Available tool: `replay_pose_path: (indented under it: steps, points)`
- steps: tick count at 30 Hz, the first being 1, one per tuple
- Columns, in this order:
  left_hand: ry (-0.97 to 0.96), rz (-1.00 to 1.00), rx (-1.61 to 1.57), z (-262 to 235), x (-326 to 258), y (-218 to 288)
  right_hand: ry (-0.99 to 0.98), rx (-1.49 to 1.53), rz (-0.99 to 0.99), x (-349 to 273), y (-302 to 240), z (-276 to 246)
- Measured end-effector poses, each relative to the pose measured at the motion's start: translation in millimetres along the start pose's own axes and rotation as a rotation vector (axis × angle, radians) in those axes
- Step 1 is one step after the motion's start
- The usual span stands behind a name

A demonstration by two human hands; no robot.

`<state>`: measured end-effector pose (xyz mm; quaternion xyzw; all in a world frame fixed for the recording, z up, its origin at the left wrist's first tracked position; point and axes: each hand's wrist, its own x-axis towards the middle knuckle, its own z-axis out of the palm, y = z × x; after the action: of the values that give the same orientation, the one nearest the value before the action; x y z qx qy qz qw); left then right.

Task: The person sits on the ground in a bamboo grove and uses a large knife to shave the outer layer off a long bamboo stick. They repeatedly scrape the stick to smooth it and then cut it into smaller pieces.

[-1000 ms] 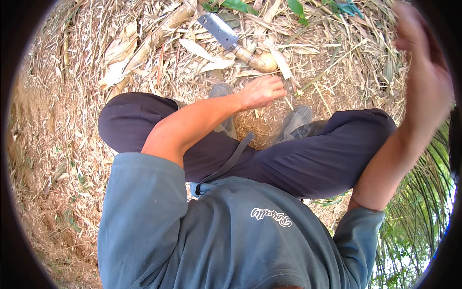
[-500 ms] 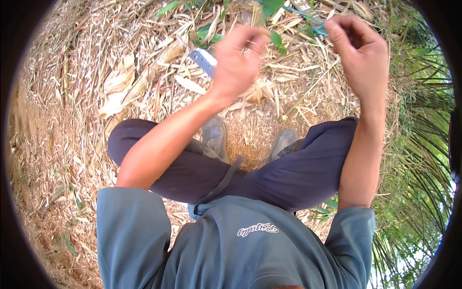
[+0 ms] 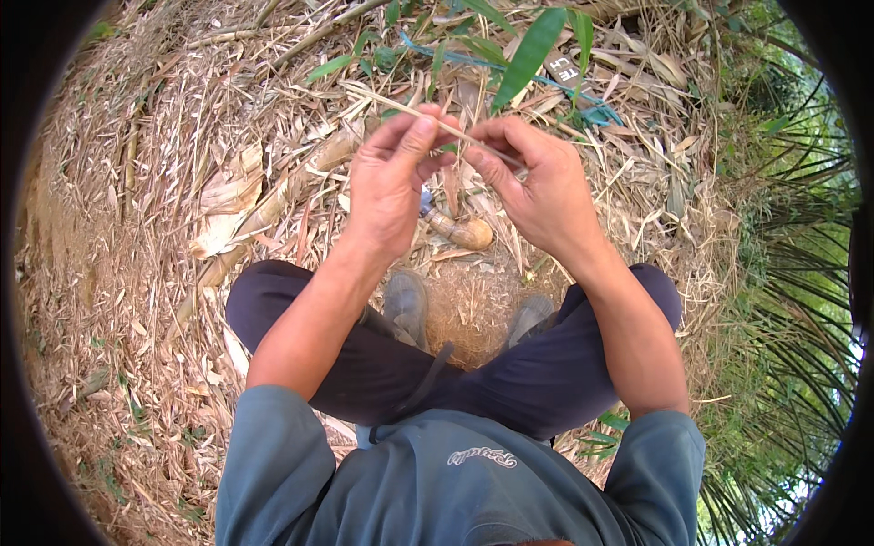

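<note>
A thin, pale strip of dry plant stem (image 3: 454,133) runs slantwise between my two hands. My left hand (image 3: 382,189) pinches it between thumb and fingers, and its pale end sticks out past them at the upper left. On the other side my right hand (image 3: 553,193) grips the strip with thumb and bent fingers. Below the hands lies a knife with a rounded wooden handle (image 3: 467,232); only a bit of its bluish blade shows beside my left hand.
Dry leaves and stalks (image 3: 300,118) litter the ground. Ahead lie a blue cord (image 3: 601,114) and a dark marked piece (image 3: 562,68), near green leaves (image 3: 531,56). A pale dry sheath (image 3: 232,191) is at left, and grassy plants (image 3: 801,237) grow at right.
My hands have come together at the middle, where the strip now shows between them. My right hand has moved left, away from the blue cord. The knife's handle has come into sight.
</note>
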<state>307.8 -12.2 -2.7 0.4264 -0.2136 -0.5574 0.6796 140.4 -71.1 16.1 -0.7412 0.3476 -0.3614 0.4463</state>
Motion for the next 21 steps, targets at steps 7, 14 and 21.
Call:
replay_pose_path:
  steps: [7, 14, 21]
  points:
    - [0.373, 0.452, 0.926, -6, -2, 17, 0.032, -0.356, -0.139, 8, 17, -5]
    - [-0.069, 0.875, 1.797, -20, 9, 50, 0.006, -0.511, -0.275, 13, 17, -3]
    - [-0.122, 0.870, 1.759, -28, 12, 43, 0.001, -0.537, -0.300, 16, 16, -2]
